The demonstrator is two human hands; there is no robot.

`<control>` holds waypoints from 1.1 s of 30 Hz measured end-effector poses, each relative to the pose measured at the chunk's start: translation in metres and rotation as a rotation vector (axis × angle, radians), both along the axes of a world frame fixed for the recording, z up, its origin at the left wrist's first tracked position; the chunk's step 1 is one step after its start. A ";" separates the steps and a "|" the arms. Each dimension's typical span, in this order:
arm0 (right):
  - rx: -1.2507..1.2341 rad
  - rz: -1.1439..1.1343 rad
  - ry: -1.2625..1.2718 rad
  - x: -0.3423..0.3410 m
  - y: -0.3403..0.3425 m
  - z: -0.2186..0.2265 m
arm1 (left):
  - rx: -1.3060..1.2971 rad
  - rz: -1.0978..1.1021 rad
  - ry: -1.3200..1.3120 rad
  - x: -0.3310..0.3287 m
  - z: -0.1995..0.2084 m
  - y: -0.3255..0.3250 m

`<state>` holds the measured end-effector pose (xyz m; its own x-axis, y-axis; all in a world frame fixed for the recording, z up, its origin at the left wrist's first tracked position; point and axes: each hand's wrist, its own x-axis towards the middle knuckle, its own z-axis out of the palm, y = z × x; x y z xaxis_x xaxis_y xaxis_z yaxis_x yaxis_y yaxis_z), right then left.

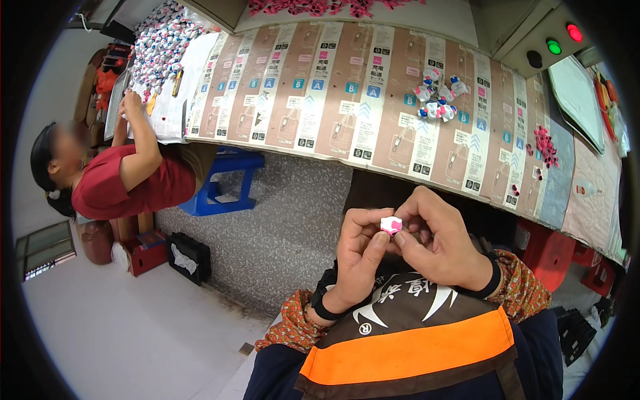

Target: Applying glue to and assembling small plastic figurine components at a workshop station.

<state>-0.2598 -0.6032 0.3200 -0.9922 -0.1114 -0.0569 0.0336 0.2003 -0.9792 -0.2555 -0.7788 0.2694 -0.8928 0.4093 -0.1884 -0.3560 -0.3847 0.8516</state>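
Note:
Between my two hands, just in front of the table's near edge, is a small white and pink plastic figure piece (391,225). My left hand (360,252) pinches it from the left with thumb and fingertips. From the other side, my right hand (441,241) closes on it too, the thumb at its lower edge. Its underside is hidden by my thumbs. Beyond my hands, a little cluster of white figure pieces (438,110) with blue, red and pink marks lies on the table. Small dark pink parts (545,148) are scattered farther right.
A printed sheet (293,100) covers the long table. A control box with a red light (574,32) and green light (554,47) stands back right. A co-worker in a red shirt (127,177) sits left, near a heap of small pieces (160,47) and a blue stool (230,180).

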 end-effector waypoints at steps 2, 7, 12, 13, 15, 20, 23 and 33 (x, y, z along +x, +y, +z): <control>-0.005 0.001 0.008 0.000 0.000 -0.001 | 0.043 -0.021 0.069 0.000 0.001 0.001; 0.028 -0.008 0.004 0.000 0.000 -0.001 | -0.009 -0.021 0.147 0.002 -0.004 0.000; 0.072 -0.023 0.009 0.001 -0.002 -0.002 | 0.008 -0.027 0.154 0.002 -0.006 -0.001; 0.078 -0.026 0.018 0.001 -0.002 -0.002 | 0.025 -0.024 0.146 0.002 -0.006 -0.002; 0.085 -0.035 0.037 0.002 -0.004 -0.003 | 0.042 -0.021 0.138 0.001 -0.006 -0.003; 0.103 -0.048 0.050 0.002 -0.004 -0.005 | 0.055 -0.026 0.144 -0.001 -0.010 -0.004; 0.091 -0.065 0.050 0.002 -0.006 -0.006 | 0.068 -0.020 0.134 -0.001 -0.010 -0.004; 0.069 -0.072 0.005 0.003 -0.005 -0.008 | 0.054 -0.018 0.125 0.000 -0.013 -0.004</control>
